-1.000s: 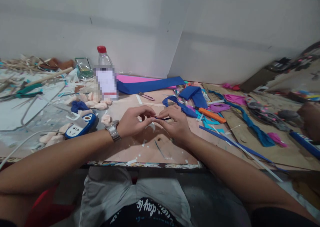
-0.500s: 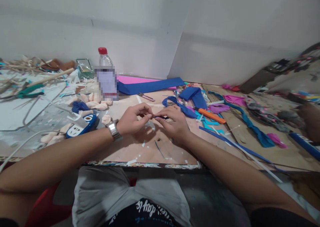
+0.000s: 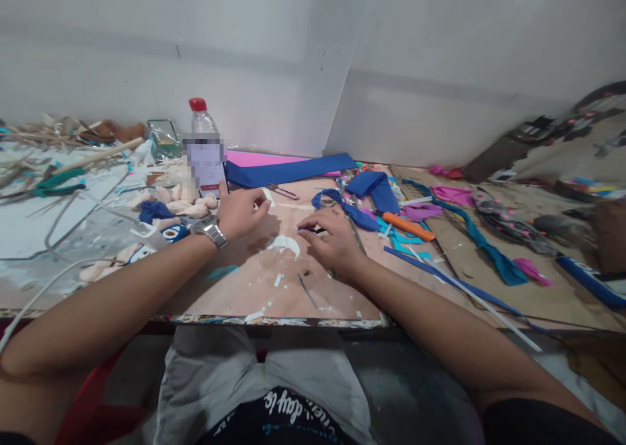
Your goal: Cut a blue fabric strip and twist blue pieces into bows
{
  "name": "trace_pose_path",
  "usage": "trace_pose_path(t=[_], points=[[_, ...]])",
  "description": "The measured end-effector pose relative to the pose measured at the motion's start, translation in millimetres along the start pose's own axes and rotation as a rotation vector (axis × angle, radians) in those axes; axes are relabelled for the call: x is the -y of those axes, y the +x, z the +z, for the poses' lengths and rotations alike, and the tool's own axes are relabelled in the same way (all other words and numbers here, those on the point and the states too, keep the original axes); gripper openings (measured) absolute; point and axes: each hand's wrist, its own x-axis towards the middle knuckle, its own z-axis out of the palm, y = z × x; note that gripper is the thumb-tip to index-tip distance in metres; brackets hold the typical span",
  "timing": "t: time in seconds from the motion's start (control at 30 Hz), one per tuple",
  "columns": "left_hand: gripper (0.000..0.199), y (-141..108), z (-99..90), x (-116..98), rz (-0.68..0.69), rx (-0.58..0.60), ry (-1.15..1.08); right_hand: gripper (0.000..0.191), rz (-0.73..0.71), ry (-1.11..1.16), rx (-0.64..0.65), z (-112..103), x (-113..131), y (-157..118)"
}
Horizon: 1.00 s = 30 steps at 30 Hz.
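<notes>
My left hand [image 3: 240, 213] reaches to the phone [image 3: 209, 164], which stands upright against a bottle. One finger is stretched to the lower edge of its screen, and the other fingers are apart with nothing in them. Over the middle of the worktop, my right hand [image 3: 335, 243] pinches a small dark blue piece [image 3: 307, 229] between thumb and fingers; most of it is hidden, so its kind is unclear. A curved white scrap [image 3: 286, 244] lies between the hands. Behind my right hand is a strip of blue fabric [image 3: 359, 214].
The red-capped bottle [image 3: 197, 106] stands behind the phone. A blue and white power strip [image 3: 173, 234] lies by my left wrist. Right of my hand are an orange cutter [image 3: 408, 226] and fabric scraps. Green-handled pliers [image 3: 59, 182] lie far left, small pink-handled scissors [image 3: 283, 192] farther back.
My left hand has left the dark blue piece and moved left and away to the phone. My right hand still holds the piece. The curved white scrap is now uncovered.
</notes>
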Motion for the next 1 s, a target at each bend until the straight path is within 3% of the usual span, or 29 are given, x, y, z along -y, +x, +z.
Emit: trace_pose_path(t=[0.3, 0.5, 0.7, 0.77, 0.9, 1.0], points=[[0.036, 12.1, 8.7, 10.2, -0.08, 0.05, 0.074, 0.003, 0.025, 0.028, 0.031, 2.4, -1.5, -0.8], [0.038, 14.6, 11.6, 15.0, -0.031, 0.086, 0.179, 0.004, 0.015, 0.042, 0.048, 2.7, -0.7, -2.3], [0.038, 10.7, 6.6, 0.5, 0.001, 0.089, 0.187, 0.002, 0.04, 0.075, 0.055, 3.2, 2.5, -1.8], [0.039, 7.8, 3.0, -11.8, 0.048, 0.101, 0.071, 0.003, 0.066, 0.082, 0.066, 4.2, 1.5, -1.5], [0.044, -0.2, -2.9, -38.2, 0.125, 0.169, -0.393, 0.002, 0.115, 0.071, 0.067, 8.0, -4.2, -1.4], [0.046, -7.0, -0.4, -47.9, 0.114, 0.221, -0.617, 0.003, 0.139, 0.058, 0.036, 9.6, -6.9, -0.4]])
